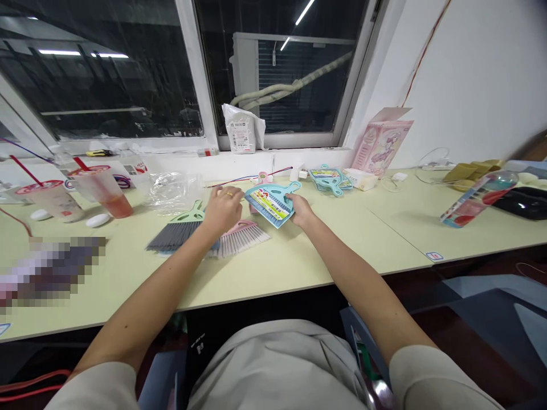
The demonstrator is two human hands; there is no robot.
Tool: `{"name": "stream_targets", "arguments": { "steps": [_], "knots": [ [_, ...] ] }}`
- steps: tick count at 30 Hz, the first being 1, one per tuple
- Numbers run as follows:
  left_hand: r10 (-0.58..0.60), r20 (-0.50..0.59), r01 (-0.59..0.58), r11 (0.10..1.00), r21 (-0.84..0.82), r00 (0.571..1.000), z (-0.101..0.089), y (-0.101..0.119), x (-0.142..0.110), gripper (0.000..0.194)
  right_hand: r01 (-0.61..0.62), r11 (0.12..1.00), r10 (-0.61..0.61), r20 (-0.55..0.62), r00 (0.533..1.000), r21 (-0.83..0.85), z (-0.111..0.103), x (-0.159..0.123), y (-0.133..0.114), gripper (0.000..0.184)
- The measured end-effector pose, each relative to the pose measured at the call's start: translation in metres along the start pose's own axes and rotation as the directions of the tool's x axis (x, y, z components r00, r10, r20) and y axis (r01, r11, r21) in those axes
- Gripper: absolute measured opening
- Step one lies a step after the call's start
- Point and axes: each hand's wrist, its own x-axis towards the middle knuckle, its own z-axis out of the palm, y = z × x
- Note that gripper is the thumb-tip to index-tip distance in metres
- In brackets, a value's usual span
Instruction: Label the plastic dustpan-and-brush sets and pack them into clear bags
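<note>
My right hand (301, 210) grips a small blue dustpan (273, 200) by its right edge, thumb on top. The dustpan has a colourful label on its face and is raised and tilted above the table. My left hand (224, 210) is just left of it with fingers curled down, over the hand brushes; what they hold, if anything, is hidden. A brush with a green handle and dark grey bristles (177, 234) lies left of that hand. To its right is a pink brush with pale bristles (243, 238). Some blue bristles show under my left wrist.
More blue dustpans (330, 180) lie stacked at the back, near a pink box (382, 142). Two drink cups (105, 191) with red straws and clear plastic wrapping (173, 191) are at the left. A bottle (478, 198) stands tilted-looking at the right. A window (282, 74) is behind.
</note>
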Motion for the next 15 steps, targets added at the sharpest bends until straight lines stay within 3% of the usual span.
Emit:
{"name": "stream_targets", "arguments": {
  "steps": [2, 6, 7, 10, 15],
  "knots": [
    [-0.2, -0.038, 0.202, 0.977, 0.067, 0.979, -0.007, -0.028, 0.001, 0.041, 0.002, 1.0, -0.002, -0.009, 1.0, 0.008, -0.002, 0.002, -0.001, 0.011],
    [-0.54, -0.13, 0.555, 0.811, 0.185, 0.832, -0.015, -0.09, -0.009, 0.042, 0.004, 1.0, -0.004, -0.023, 1.0, -0.011, -0.004, 0.004, -0.001, 0.008],
    [-0.582, -0.115, 0.593, 0.78, 0.2, 0.805, -0.015, -0.102, -0.013, 0.043, 0.001, 1.0, -0.002, -0.022, 1.0, -0.016, -0.004, 0.004, 0.0, 0.008],
    [-0.603, -0.027, 0.591, 0.77, 0.241, 0.797, -0.006, -0.126, -0.025, 0.045, -0.013, 0.999, 0.012, -0.027, 1.0, -0.032, -0.003, 0.001, 0.0, 0.008],
    [-0.628, 0.102, 0.575, 0.757, 0.311, 0.772, 0.015, -0.138, -0.032, 0.05, -0.018, 0.999, 0.017, -0.019, 1.0, -0.039, -0.002, -0.002, -0.002, 0.009]
  ]
}}
